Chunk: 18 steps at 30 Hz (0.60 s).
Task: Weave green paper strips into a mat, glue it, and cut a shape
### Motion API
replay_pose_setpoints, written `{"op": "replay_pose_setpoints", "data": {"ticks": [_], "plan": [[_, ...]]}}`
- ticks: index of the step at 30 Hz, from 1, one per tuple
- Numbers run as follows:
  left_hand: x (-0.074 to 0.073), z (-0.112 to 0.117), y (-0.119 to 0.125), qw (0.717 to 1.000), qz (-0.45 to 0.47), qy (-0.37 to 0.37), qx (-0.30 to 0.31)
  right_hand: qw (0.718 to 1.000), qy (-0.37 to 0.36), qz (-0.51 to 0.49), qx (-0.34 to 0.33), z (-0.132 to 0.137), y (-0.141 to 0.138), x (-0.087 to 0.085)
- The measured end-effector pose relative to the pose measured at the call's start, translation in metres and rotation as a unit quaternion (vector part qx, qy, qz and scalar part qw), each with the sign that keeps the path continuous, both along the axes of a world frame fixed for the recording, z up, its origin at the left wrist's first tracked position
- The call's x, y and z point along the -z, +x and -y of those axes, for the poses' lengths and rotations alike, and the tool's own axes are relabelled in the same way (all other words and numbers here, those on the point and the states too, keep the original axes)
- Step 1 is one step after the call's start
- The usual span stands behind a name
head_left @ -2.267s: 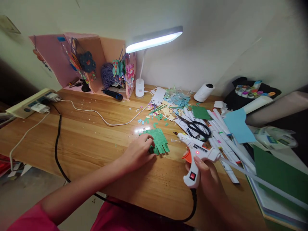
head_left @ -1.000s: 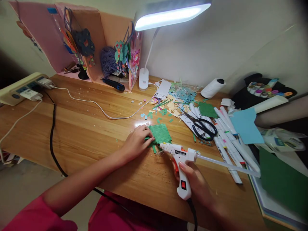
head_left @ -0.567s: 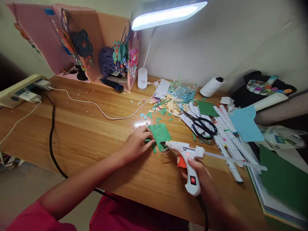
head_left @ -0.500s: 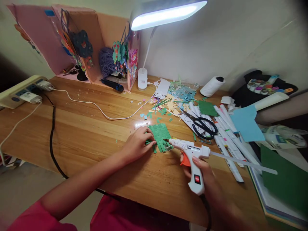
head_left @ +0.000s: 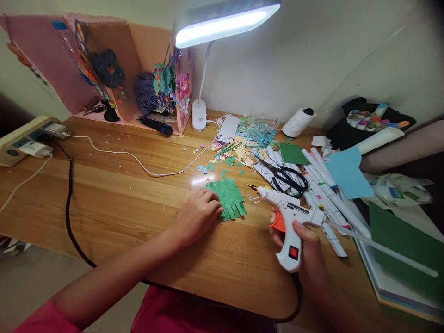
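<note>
Green mat [head_left: 228, 196] against left hand [head_left: 199, 213], grip unclear; glue gun [head_left: 293, 212] in clenched right hand [head_left: 310, 247]

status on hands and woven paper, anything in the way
Left hand at edge of woven green paper. Right hand gripping glue gun, nozzle apart from paper. Scissors lying just beyond gun.

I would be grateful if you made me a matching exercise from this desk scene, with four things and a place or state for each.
Things:
1. Glue gun
2. Woven green paper
3. Scissors
4. Desk lamp

Places and states:
A. Switched on, shining white
B. Black-handled, lying near the white markers
C. Held in the right hand
D. Partly covered by the left hand

Right pairs: 1-C, 2-D, 3-B, 4-A.
</note>
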<state>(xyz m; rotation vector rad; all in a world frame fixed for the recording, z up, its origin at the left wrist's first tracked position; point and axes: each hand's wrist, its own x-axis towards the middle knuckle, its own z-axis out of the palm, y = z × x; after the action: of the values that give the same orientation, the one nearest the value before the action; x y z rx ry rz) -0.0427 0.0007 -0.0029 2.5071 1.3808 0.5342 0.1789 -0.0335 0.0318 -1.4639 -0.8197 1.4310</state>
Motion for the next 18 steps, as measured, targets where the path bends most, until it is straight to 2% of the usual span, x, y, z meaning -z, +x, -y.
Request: {"op": "replay_pose_setpoints", "data": {"ticks": [4, 10, 15, 18], "plan": [[-0.006, 0.000, 0.012, 0.998, -0.059, 0.034, -0.006, 0.999, 0.004, 0.032, -0.013, -0.001, 0.003, 0.000], [-0.013, -0.004, 0.029, 0.996, -0.084, -0.024, -0.007, 0.999, -0.008, 0.031, -0.015, 0.000, 0.003, -0.006], [-0.012, -0.012, 0.022, 0.997, -0.005, -0.081, 0.000, 0.999, 0.014, 0.029, 0.000, 0.001, 0.003, -0.008], [-0.011, -0.022, 0.016, 0.992, 0.044, -0.117, 0.000, 0.999, -0.009, 0.042, -0.002, 0.003, 0.006, -0.004]]}}
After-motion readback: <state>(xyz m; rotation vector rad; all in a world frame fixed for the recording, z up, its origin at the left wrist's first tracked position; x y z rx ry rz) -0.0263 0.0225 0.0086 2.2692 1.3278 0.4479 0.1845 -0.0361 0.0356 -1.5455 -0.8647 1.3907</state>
